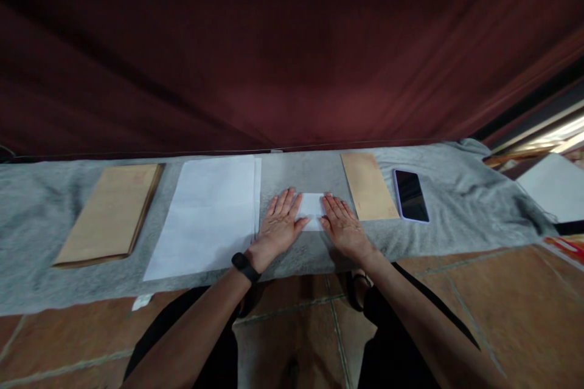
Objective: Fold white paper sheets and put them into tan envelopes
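A small white folded paper point(312, 205) lies on the grey cloth in front of me, between my two hands. My left hand point(280, 225) rests flat on its left side, fingers stretched forward and the thumb pointing inward. Over the right side, my right hand point(344, 223) lies flat in the same way, palm down. The paper's outer ends are hidden under both hands. Just left of my left hand is a stack of large white sheets point(207, 213). A single brown envelope point(368, 185) lies close to the right of my right hand.
A thick pile of brown envelopes point(109, 213) sits at the far left. Right of the single envelope lies a phone point(411, 196) with a purple edge. Grey cloth point(474, 206) covers the long surface, backed by a dark red curtain point(292, 61). Tiled floor point(292, 340) shows below.
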Available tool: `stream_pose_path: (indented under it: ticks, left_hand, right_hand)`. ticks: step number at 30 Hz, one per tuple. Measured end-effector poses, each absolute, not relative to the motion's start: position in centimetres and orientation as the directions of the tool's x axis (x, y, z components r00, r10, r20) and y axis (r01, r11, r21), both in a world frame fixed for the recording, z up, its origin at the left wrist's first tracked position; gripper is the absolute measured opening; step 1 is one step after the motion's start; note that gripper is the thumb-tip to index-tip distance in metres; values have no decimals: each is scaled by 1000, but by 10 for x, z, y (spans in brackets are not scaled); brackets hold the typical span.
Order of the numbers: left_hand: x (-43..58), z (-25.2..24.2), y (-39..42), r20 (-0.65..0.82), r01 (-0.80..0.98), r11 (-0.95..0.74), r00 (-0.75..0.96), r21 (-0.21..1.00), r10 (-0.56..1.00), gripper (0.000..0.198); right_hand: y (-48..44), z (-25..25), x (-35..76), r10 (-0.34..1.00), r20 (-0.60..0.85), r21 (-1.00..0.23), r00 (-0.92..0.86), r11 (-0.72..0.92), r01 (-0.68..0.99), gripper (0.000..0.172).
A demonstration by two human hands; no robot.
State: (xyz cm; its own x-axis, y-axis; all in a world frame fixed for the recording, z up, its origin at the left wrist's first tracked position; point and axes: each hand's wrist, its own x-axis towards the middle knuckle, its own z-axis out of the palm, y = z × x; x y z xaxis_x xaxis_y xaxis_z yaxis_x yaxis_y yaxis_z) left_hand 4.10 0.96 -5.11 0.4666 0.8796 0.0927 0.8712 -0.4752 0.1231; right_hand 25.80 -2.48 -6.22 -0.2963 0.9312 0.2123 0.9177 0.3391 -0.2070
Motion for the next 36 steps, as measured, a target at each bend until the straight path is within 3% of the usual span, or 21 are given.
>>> stream_pose_path:
  ticks: [11,17,22,29,36]
  left_hand:
    - [40,-51,8,100,908,-403,393,117,914,72]
    - [40,-47,7,93,905,-411,402,109,911,72]
    - [38,-47,8,82,904,-416,410,100,909,78]
    - [32,-41,14,-17,891,-435,440,131,898,92]
    - [23,-36,23,-103,875,-458,476,160,873,89]
  right_hand:
    - [-27,-56,258,949,221,-218,-227,275,937,56]
    - [-35,-52,244,902,214,-209,-375,417,884,53]
    - [-38,-58,242,907,243,-189,-344,392,900,52]
    - [-35,-59,254,917,221,-180,-332,373,910,55]
    - [-38,-60,258,933,199,-190,-299,336,923,56]
